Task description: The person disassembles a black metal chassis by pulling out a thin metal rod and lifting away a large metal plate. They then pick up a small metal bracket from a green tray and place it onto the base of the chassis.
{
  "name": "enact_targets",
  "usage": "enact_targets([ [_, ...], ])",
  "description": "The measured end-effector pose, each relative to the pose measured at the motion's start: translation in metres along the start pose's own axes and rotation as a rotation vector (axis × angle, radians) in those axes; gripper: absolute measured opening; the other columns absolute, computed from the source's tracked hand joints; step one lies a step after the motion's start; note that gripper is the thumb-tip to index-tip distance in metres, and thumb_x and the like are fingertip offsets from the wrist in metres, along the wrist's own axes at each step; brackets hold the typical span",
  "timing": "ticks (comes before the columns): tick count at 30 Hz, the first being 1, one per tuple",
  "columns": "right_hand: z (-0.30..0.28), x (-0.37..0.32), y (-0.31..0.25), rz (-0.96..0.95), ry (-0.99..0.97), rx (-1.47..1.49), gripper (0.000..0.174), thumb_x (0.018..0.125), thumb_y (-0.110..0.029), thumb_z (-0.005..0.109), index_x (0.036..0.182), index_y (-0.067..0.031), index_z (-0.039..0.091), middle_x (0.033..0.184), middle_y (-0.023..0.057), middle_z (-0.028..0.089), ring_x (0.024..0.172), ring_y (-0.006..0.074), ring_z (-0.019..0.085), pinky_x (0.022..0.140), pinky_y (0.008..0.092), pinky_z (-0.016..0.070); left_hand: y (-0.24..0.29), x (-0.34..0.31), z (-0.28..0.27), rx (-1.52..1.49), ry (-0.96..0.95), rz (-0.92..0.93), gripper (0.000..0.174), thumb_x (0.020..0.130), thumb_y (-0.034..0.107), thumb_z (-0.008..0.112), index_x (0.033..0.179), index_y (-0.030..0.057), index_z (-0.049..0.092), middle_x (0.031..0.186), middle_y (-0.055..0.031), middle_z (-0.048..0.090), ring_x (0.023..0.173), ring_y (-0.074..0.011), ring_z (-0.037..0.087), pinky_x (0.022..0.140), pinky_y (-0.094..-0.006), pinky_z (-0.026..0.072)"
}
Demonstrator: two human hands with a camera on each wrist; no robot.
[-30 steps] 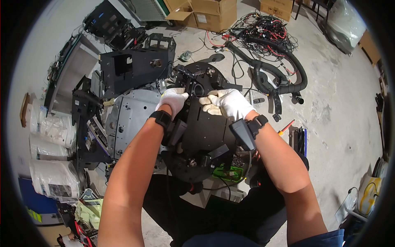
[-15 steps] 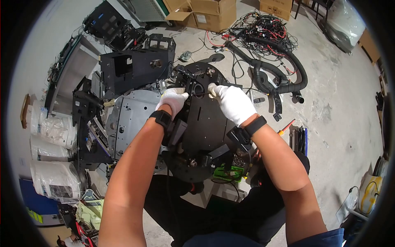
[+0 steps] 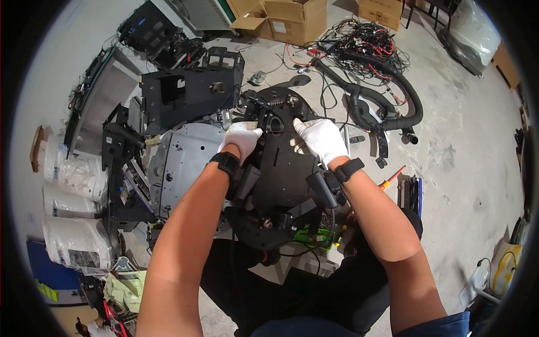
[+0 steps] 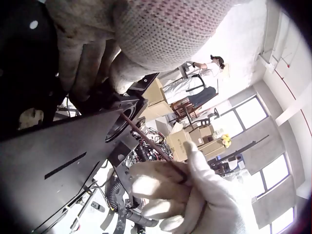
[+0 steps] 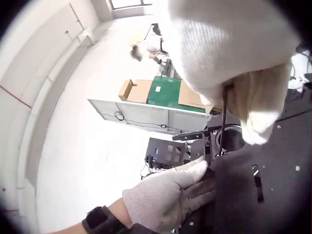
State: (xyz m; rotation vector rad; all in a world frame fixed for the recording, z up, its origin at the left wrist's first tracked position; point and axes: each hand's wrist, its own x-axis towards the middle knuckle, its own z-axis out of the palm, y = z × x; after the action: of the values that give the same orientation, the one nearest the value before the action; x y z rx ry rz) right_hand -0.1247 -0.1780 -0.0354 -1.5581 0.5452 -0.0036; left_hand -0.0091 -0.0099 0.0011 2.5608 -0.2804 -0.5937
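Before the person lies a black metal assembly with a flat slotted plate (image 3: 283, 174) and a round hole (image 3: 274, 125) near its far end. The gloved right hand (image 3: 321, 139) pinches a thin dark hex key (image 4: 153, 144) between thumb and fingers. From that hand, the key runs across the hole toward a bracket (image 5: 208, 146) on the plate's left side. Its far tip meets the bracket by the left fingertips. The gloved left hand (image 3: 242, 138) grips the bracket's edge, thumb on the near face and the other fingers partly hidden.
A grey metal plate (image 3: 191, 151) and a black housing (image 3: 182, 95) lie to the left. Beyond are tangled cables (image 3: 365, 42), a corrugated hose (image 3: 412, 101) and cardboard boxes (image 3: 297, 25). A green tray (image 3: 314, 236) sits near the knees, a screwdriver (image 3: 393, 177) to the right.
The right hand has turned over and lifted off the plate, its thumb and fingers now pinching the hex key near the hole. The left hand keeps its place; the head view has shifted slightly.
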Motion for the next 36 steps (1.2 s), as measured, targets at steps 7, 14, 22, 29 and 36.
enact_targets([
  [7,0.006,0.0,-0.002,-0.365,0.237,-0.299,0.025,0.088,-0.026,0.058,0.08,-0.0049,0.07,0.073,0.0154,0.066,0.068,0.0354,0.063,0.064,0.0387,0.0485,-0.004,0.003,0.003,-0.023,-0.006,0.054,0.043,0.085,0.023,0.061,0.121,-0.0004,0.059,0.117,-0.0136,0.064,0.107,-0.0224,0.06,0.093,-0.0292,0.0436],
  [14,0.01,-0.014,-0.014,-0.624,0.374,-0.471,0.028,0.089,-0.02,0.059,0.11,-0.0018,0.064,0.091,0.0215,0.066,0.077,0.0362,0.065,0.07,0.0394,0.051,-0.005,0.007,0.004,0.029,0.002,0.007,0.042,0.085,0.022,0.061,0.12,0.0008,0.06,0.116,-0.0134,0.065,0.106,-0.0225,0.061,0.092,-0.0295,0.0437],
  [22,0.002,-0.004,-0.006,-0.093,0.0,0.148,0.02,0.09,-0.013,0.053,0.1,-0.0002,0.065,0.082,0.0136,0.068,0.068,0.0263,0.065,0.061,0.032,0.0513,-0.008,0.008,0.004,0.014,0.018,0.05,0.043,0.085,0.025,0.061,0.121,0.0009,0.059,0.117,-0.0139,0.064,0.107,-0.0236,0.06,0.092,-0.03,0.0438],
  [29,-0.009,-0.03,-0.016,-0.909,0.234,-0.949,0.017,0.085,-0.007,0.052,0.093,-0.0062,0.068,0.079,0.0075,0.068,0.064,0.0215,0.064,0.058,0.0306,0.0494,-0.015,0.017,0.008,0.079,0.061,0.024,0.042,0.085,0.025,0.061,0.12,0.0011,0.06,0.115,-0.014,0.065,0.106,-0.0233,0.061,0.092,-0.0298,0.0441],
  [36,0.0,-0.025,-0.015,-0.158,-0.257,0.319,0.018,0.091,-0.007,0.052,0.097,0.0036,0.065,0.08,0.0075,0.069,0.063,0.0098,0.06,0.058,0.0238,0.0483,-0.003,0.001,0.001,0.013,0.008,0.024,0.042,0.085,0.024,0.062,0.121,0.001,0.06,0.114,-0.0123,0.065,0.103,-0.0202,0.061,0.09,-0.0288,0.0444],
])
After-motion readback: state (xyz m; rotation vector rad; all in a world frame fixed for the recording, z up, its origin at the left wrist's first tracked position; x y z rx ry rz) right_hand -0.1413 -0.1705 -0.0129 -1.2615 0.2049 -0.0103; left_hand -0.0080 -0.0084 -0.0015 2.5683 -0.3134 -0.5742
